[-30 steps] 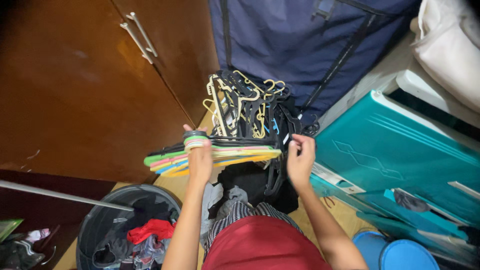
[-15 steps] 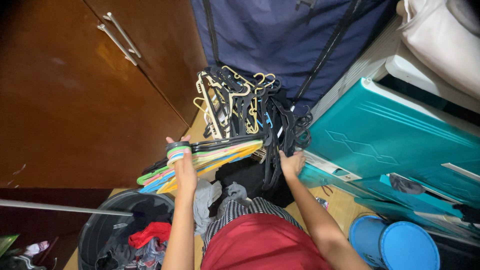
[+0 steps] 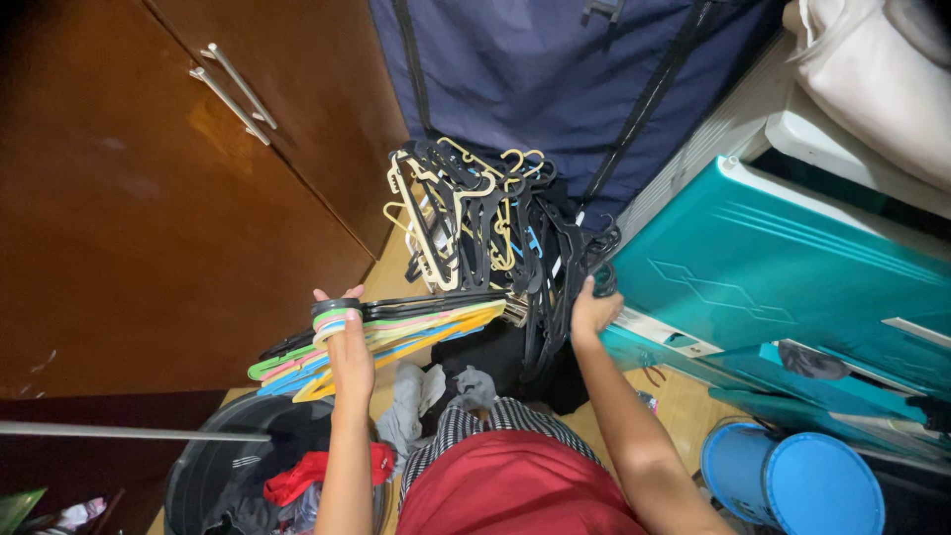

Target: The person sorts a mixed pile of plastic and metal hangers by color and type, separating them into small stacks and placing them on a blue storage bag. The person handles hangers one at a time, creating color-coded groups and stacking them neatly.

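A left hand (image 3: 349, 347) grips a sideways fan of coloured hangers (image 3: 396, 332); the right hand (image 3: 592, 312), nearer, closes on the black hanger pile (image 3: 495, 228) just beyond.

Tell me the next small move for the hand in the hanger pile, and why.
Probably lift one black hanger free: the right hand already grips the tangled pile of dark hangers, while the left hand holds a flat stack of coloured hangers to add it to.

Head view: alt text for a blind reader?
The left hand grips a bundle of coloured plastic hangers, while the right hand reaches into a pile of mostly black hangers. Below sits a laundry basket, with a teal cabinet to the right.
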